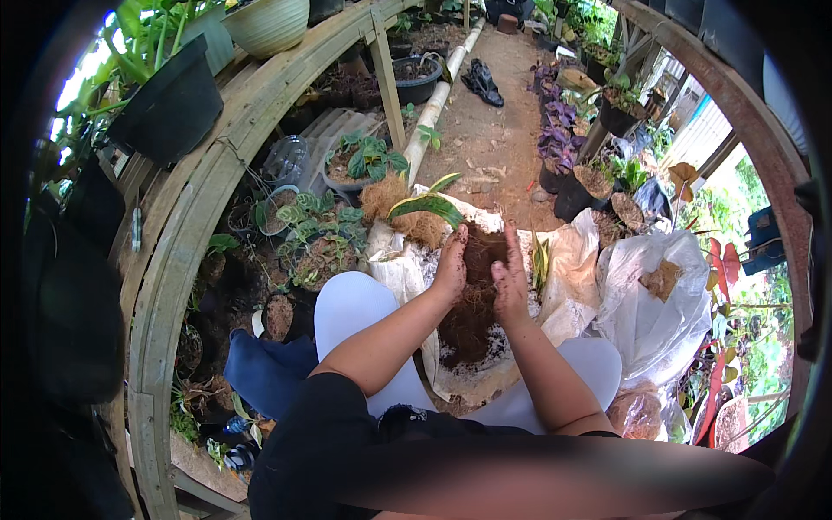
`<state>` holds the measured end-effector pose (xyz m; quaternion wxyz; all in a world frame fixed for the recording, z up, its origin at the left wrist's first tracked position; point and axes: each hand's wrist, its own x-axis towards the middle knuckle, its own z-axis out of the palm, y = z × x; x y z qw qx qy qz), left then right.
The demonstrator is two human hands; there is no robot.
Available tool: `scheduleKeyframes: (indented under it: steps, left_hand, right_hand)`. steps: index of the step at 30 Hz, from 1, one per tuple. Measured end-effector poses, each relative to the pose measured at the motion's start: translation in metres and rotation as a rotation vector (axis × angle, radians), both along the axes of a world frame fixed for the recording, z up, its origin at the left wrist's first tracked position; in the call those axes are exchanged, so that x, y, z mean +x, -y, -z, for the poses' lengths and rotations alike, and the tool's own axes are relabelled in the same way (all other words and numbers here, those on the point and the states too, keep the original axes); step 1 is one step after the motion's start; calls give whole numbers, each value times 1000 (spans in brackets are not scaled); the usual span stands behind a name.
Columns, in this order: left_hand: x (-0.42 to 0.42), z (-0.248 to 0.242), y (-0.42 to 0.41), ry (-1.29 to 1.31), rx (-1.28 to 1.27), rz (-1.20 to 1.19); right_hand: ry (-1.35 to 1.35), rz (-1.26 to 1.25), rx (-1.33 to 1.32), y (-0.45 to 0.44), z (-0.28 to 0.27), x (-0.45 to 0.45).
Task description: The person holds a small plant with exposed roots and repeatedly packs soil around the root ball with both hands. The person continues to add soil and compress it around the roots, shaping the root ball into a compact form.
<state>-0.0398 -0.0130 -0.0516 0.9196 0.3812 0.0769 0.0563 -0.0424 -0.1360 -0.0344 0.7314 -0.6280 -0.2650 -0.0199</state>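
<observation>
My left hand [452,265] and my right hand [511,283], both soil-stained, face each other with palms inward. Between them is a mound of dark fibrous potting soil [473,309] on an opened white woven sack [559,276]. Neither hand visibly grips an object. Just past my left fingertips, a yellow-edged snake plant leaf [429,207] arches over the sack's far side. Another snake plant cutting [540,261] lies to the right of my right hand. A clump of coconut fibre [414,224] rests at the far left of the sack.
Potted leafy plants [328,227] crowd the left, below a wooden bench rail [188,214]. A clear plastic bag [653,305] stands at right. Purple-leaved plants [559,127] line the dirt path [497,140]; a bamboo pole [437,107] runs along its left. Dark blue cloth [270,370] lies by my left knee.
</observation>
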Motion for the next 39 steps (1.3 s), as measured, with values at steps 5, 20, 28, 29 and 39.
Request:
scheduleKeyframes:
  steps: [5,20,28,29,39]
  left_hand:
    - [-1,-1,6,32,260,-113]
    - [-15,-26,-2,15,-11,-41]
    - [-18,-31,0,39,81,-71]
    - [-18,-30,3,63,127,-83]
    - [-28,-6,18,180,406,-37]
  right_hand:
    - [1,-21,-34,-5,-10,8]
    - [392,145,-367,6,-30,-4]
    - [90,129,50,12,-27,8]
    - [53,157,31,11,-26,8]
    - [-349,23,76,-4,9,10]
